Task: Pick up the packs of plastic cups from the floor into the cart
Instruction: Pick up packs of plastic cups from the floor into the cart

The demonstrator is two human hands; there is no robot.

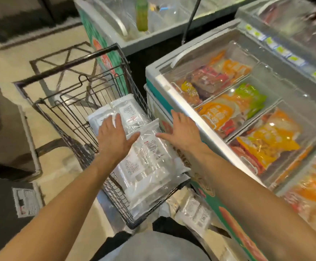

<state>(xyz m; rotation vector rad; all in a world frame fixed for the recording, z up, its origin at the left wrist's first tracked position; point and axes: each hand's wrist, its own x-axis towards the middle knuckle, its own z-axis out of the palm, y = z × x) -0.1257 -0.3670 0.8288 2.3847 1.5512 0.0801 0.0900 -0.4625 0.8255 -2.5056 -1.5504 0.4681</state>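
A black wire cart (59,98) stands in front of me with clear packs of white plastic cups inside. One pack (129,110) lies at the far end, and another pack (149,162) lies on top nearer me, tilted against the cart's right side. My left hand (114,136) hovers over the packs with straight fingers, holding nothing. My right hand (183,130) is spread flat beside the top pack's right edge, also holding nothing. One more pack (194,211) lies on the floor below the cart, next to the freezer.
A chest freezer (174,102) with glass lids and coloured food bags stands close on the right. Another freezer (104,31) is behind the cart. Dark boxes (6,200) sit on the tiled floor at left.
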